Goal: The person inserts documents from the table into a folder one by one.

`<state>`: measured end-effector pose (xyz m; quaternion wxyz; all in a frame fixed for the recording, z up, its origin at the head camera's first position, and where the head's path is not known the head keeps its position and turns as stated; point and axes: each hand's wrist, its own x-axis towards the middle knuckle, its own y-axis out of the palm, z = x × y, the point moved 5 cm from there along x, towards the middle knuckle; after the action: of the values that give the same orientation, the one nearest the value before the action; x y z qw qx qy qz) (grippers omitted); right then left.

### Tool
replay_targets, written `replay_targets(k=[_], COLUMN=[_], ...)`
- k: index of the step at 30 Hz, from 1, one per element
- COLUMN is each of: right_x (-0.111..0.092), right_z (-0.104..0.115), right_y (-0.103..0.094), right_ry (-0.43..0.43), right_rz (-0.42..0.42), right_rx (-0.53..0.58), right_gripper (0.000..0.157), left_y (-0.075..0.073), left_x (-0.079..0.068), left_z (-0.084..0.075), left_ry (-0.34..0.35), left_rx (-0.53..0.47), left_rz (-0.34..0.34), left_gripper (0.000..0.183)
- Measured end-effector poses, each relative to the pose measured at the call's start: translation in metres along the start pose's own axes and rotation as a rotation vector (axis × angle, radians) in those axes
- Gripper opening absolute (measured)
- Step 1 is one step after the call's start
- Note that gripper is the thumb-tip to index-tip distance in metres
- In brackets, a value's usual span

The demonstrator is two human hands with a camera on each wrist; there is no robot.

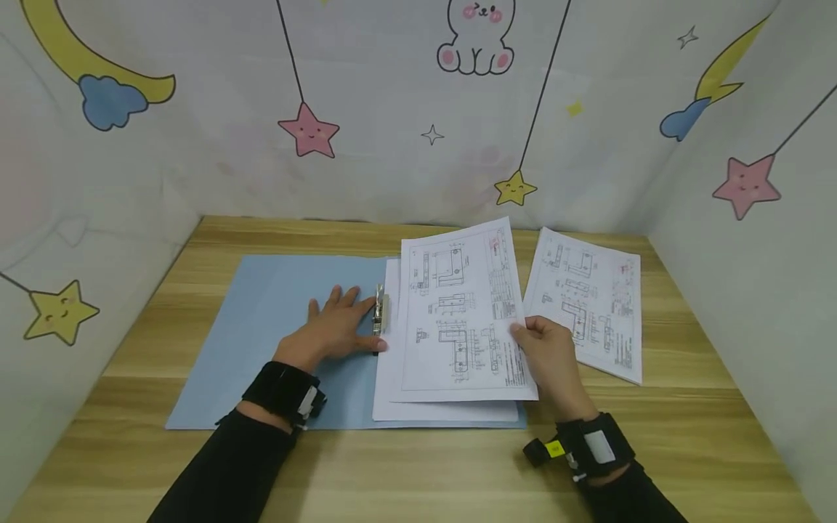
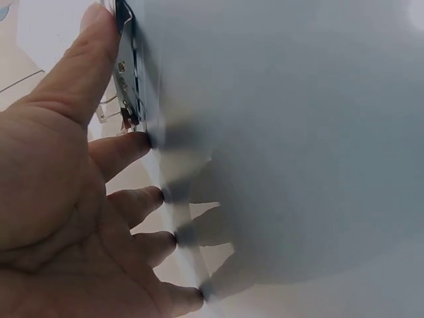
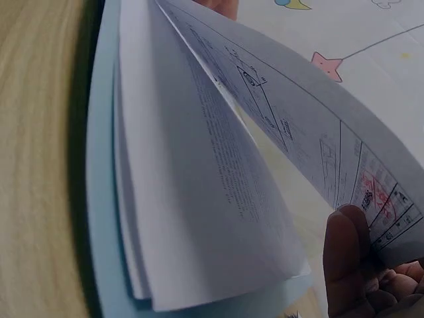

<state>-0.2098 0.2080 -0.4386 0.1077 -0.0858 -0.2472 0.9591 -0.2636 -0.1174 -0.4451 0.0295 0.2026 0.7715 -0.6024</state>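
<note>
A blue folder (image 1: 281, 290) lies spread out flat, with white papers (image 1: 445, 412) on its right side beside a metal clip (image 1: 378, 319). Fingers straight and spread, my left hand (image 1: 336, 327) rests on the folder's blue cover, its thumb and index finger at the clip. My right hand (image 1: 549, 349) pinches the right edge of a technical drawing (image 1: 425, 378) between thumb and fingers. In the right wrist view, that drawing (image 3: 298, 112) is lifted and bent above a printed page (image 3: 179, 218). Whether the clip grips the drawing cannot be told.
To the right, a second stack of drawings (image 1: 611, 305) lies on the wooden table (image 1: 392, 479), close to my right hand. White cloth walls (image 1: 392, 174) printed with stars, moons and clouds stand behind the table and on both sides.
</note>
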Motion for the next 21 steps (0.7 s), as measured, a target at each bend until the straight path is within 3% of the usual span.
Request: replay_targets(k=[8,16,21], right_x=[-0.005,-0.01,-0.011], right_z=[-0.001,-0.004,-0.003], right_y=[0.007,0.013,0.013], right_ry=[0.008,0.01,-0.021], right_rz=[0.011,0.041,0.027], right_rx=[-0.099,-0.135,-0.151], right_gripper=[0.03,0.027,0.025], left_y=[-0.002,-0.002,0.0], left_x=[-0.003,0.0,0.001], left_z=[0.001,0.005,0.009], left_ry=[0.017,0.065,0.09], left_rx=[-0.028,-0.019,-0.08], left_rz=[0.061,0.01,0.049], left_gripper=[0.094,0.098,0.097])
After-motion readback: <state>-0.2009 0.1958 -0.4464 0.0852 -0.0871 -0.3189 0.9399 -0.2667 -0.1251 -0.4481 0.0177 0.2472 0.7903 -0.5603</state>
